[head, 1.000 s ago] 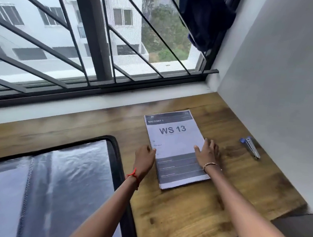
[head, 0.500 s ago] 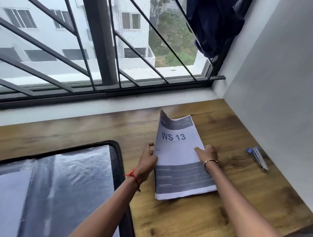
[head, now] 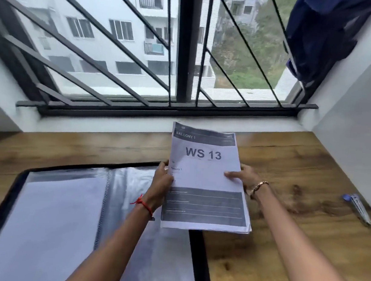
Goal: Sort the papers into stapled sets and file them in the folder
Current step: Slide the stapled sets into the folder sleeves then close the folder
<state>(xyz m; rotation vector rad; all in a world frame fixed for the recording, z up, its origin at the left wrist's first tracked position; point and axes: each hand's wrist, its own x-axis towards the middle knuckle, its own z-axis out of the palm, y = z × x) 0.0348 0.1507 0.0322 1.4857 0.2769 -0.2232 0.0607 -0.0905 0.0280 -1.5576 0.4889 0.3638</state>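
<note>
A stack of papers [head: 204,177] with "WS 13" printed on the top sheet is held up off the wooden table [head: 282,247], tilted toward me. My left hand [head: 162,183] grips its left edge and my right hand [head: 242,178] grips its right edge, thumb on top. The stack's lower left corner hangs over the open black folder [head: 85,221], which lies at the lower left with glossy plastic sleeves; a white sheet shows in its left sleeve. A blue and silver stapler [head: 358,208] lies on the table at the far right.
A barred window [head: 182,51] with a white sill runs along the back of the table. A white wall [head: 359,120] closes the right side, with dark blue cloth [head: 321,35] hanging at its top corner. Bare wood shows between the folder and the stapler.
The stack lay flat on the table a second ago. Both hands lifted it by its side edges, and it now hangs partly above the folder's right edge.
</note>
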